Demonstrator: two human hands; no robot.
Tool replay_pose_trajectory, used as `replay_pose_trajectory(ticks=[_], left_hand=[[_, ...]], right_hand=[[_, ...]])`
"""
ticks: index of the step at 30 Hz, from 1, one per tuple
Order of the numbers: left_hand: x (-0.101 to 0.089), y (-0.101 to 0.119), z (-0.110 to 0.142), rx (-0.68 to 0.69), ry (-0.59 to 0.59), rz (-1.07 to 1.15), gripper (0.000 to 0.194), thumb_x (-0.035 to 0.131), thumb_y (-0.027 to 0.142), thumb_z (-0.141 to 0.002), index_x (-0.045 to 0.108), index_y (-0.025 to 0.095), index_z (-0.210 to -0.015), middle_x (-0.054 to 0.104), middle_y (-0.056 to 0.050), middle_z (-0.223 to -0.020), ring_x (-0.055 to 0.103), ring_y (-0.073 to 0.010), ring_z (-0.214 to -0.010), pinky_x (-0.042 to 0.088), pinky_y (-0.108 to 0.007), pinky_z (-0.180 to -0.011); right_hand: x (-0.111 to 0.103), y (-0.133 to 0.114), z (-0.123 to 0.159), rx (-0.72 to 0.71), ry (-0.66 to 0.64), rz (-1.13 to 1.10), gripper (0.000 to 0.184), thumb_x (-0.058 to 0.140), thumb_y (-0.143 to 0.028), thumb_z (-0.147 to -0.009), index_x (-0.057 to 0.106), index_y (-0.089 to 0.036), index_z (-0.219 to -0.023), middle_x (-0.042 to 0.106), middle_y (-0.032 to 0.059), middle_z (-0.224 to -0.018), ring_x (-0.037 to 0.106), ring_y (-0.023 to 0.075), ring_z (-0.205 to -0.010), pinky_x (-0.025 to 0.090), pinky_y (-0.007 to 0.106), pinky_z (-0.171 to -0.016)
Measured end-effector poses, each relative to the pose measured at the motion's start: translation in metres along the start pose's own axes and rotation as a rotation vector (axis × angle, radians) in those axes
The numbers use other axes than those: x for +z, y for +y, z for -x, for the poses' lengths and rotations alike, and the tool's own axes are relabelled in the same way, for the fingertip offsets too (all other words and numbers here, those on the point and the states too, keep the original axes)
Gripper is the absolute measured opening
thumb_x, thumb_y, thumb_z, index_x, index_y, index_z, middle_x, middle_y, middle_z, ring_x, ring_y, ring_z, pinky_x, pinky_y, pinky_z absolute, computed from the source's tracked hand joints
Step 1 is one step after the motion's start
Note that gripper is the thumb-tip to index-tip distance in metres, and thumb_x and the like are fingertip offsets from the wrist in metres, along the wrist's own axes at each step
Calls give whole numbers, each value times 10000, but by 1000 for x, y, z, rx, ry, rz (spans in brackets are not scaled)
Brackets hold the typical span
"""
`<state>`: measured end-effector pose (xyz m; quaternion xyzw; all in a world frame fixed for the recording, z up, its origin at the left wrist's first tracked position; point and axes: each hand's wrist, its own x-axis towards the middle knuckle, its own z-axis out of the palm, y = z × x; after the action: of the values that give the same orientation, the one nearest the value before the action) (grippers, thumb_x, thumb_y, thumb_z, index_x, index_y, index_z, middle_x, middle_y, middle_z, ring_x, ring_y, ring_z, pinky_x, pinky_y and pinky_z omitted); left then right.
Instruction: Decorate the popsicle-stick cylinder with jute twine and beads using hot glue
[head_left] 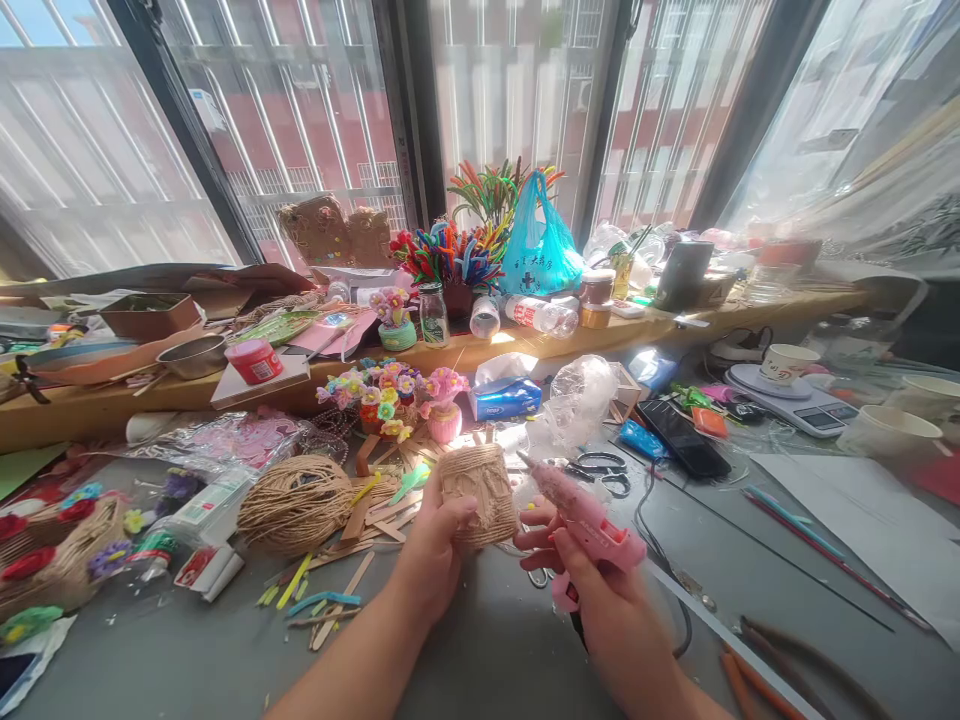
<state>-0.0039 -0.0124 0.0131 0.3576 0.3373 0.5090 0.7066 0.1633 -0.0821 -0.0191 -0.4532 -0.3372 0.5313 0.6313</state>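
My left hand (pixel 431 545) is closed round a small pot wrapped in jute twine (pixel 480 492), holding it up over the grey table. In my right hand (pixel 600 590) is a pink hot glue gun (pixel 581 515), gripped by its handle. Its nozzle points up and left, close to the pot's right side. A big ball of jute twine (pixel 296 503) lies just left of my left hand. Loose wooden and coloured craft sticks (pixel 341 585) are scattered below it.
Scissors (pixel 600 470), a black phone (pixel 682 438), a tissue pack (pixel 506 397) and small flower pots (pixel 397 395) lie behind the hands. A kitchen scale with a paper cup (pixel 787 365) stands at right, white paper (pixel 862 510) beside it. A woven basket (pixel 60 560) sits far left. The wooden sill (pixel 465 352) is crowded.
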Motion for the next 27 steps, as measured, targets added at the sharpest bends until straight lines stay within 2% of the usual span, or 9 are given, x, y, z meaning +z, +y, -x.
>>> replay_pose_trajectory(ticks=[2, 6, 11, 13, 16, 22, 24, 27], left_hand=[[-2, 0, 0, 13, -23, -16, 638, 781, 304, -762, 635, 261, -1381, 773, -129, -1260, 737, -324, -1093, 599, -402, -824], [-3, -1, 1, 11, -67, -55, 656, 767, 312, -746, 647, 241, -1387, 784, -130, -1209, 734, -321, -1037, 583, -428, -860], [-3, -1, 1, 13, -71, -68, 568, 742, 307, -758, 698, 227, -1319, 789, -124, -1178, 716, -328, -1093, 566, -427, -915], [-3, -2, 1, 15, -59, -77, 572, 734, 278, -745, 704, 238, -1315, 783, -115, -1193, 712, -330, -1097, 570, -428, -902], [-3, -4, 2, 37, -50, -52, 635, 751, 294, -750, 677, 278, -1381, 770, -107, -1248, 708, -335, -1122, 566, -450, -930], [-2, -6, 0, 33, 8, -57, 661, 839, 513, -829, 645, 266, -1410, 767, -134, -1305, 690, -363, -1247, 513, -489, -1075], [-3, -7, -2, 9, 26, -105, 636, 840, 503, -843, 640, 258, -1394, 766, -135, -1321, 679, -361, -1281, 504, -491, -1097], [-5, -9, -4, 7, 42, -154, 606, 837, 502, -851, 644, 254, -1369, 769, -131, -1315, 680, -360, -1282, 516, -495, -1086]], right_hand=[[1, -1, -2, -25, 51, -35, 607, 806, -597, -904, 703, -331, -1440, 825, 128, -1217, 795, 241, -823, 487, 226, -480], [4, -3, -6, -41, -18, -121, 617, 777, -598, -930, 658, -353, -1483, 799, 120, -1299, 775, 325, -1117, 636, 330, -692], [6, -5, -7, -45, -3, -145, 618, 769, -573, -948, 637, -331, -1501, 821, 125, -1254, 737, 352, -1227, 648, 425, -873], [7, -7, -7, -46, 7, -143, 646, 777, -576, -939, 629, -311, -1509, 823, 134, -1246, 732, 364, -1237, 649, 425, -858], [9, -10, -6, -37, 13, -141, 657, 768, -584, -941, 626, -297, -1515, 820, 132, -1253, 763, 355, -1154, 649, 388, -754], [6, -7, -3, -40, -29, -84, 672, 771, -579, -942, 606, -312, -1536, 812, 128, -1290, 808, 292, -927, 625, 348, -663], [5, -6, -2, -28, -37, -71, 680, 775, -589, -936, 603, -324, -1538, 805, 128, -1309, 809, 271, -880, 597, 309, -606], [4, -6, -2, -21, -33, -61, 678, 779, -605, -926, 611, -343, -1529, 801, 127, -1320, 811, 258, -874, 497, 232, -496]])
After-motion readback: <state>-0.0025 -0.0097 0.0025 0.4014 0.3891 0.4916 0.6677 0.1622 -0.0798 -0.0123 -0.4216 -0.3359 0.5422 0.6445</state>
